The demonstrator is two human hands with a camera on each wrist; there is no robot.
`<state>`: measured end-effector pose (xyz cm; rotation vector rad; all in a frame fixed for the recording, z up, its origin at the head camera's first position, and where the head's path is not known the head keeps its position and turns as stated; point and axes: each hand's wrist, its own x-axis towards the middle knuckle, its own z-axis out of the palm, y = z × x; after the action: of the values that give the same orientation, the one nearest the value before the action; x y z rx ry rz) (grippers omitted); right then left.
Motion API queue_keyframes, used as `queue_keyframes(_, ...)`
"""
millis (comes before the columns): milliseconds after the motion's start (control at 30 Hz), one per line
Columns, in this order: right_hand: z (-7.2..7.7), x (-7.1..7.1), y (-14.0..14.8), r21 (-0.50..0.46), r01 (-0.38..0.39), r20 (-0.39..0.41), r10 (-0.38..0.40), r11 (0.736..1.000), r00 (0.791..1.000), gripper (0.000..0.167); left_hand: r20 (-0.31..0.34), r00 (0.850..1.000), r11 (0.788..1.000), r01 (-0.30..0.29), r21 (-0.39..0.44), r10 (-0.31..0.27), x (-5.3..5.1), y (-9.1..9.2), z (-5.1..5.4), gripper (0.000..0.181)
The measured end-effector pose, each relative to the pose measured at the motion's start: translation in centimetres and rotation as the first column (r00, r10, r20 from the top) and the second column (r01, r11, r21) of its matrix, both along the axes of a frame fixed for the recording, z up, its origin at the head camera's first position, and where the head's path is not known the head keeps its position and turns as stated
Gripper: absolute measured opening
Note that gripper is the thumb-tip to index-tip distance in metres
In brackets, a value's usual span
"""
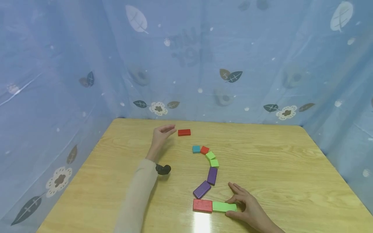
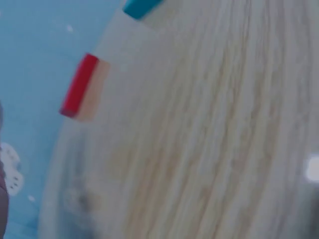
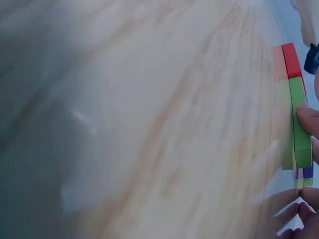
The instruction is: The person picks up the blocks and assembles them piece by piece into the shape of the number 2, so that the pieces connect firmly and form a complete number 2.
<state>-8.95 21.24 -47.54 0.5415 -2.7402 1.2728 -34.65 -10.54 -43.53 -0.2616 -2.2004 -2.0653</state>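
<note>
My left hand (image 1: 161, 135) is at the far side of the table, fingers extended, just left of a lone red block (image 1: 184, 132) and apart from it. At the near side, my right hand (image 1: 250, 207) holds a long light-green block (image 1: 222, 207) between thumb and a finger; the other fingers stretch forward. That green block lies end to end with a red block (image 1: 202, 205). The right wrist view shows the thumb (image 3: 308, 119) on the green block's side. Beyond them, two purple blocks (image 1: 212, 176) and small green blocks (image 1: 214, 163) form a curve.
The curve ends in a small red block (image 1: 205, 150) and a teal block (image 1: 196, 149). A black device (image 1: 163, 169) sits at the left wrist. Blue patterned curtains (image 1: 192, 64) enclose the wooden table (image 1: 262, 152) at the back and sides.
</note>
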Motion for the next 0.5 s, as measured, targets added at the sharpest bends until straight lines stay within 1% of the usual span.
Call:
queue_keyframes(100, 0.0, 0.1, 0.1, -0.004, -0.015, -0.005, 0.015, 1.000, 1.000, 0.021, 0.013, 0.998, 0.998, -0.063, 0.010, 0.063, -0.5, 0.4, -0.8, 0.031)
queue_keyframes(167, 0.1, 0.1, 0.2, -0.013, -0.018, 0.004, 0.019, 1.000, 1.000, 0.021, 0.022, 0.996, 0.996, -0.084, 0.031, 0.084, -0.8, 0.7, -1.3, 0.031)
queue_keyframes(233, 0.1, 0.2, 0.2, -0.015, -0.017, 0.005, 0.017, 1.000, 1.000, 0.021, 0.036, 0.995, 0.995, -0.090, 0.046, 0.088, -1.1, 1.0, -1.8, 0.031)
queue_keyframes(367, 0.2, 0.1, 0.1, -0.010, -0.014, 0.003, 0.014, 1.000, 1.000, 0.021, 0.067, 0.996, 0.997, -0.068, 0.027, 0.066, -1.3, 1.3, -2.5, 0.034)
queue_keyframes(500, 0.2, 0.1, 0.1, -0.016, -0.017, 0.013, 0.017, 1.000, 1.000, 0.021, 0.088, 0.994, 0.997, -0.071, 0.006, 0.070, -1.2, 1.8, -2.7, 0.038)
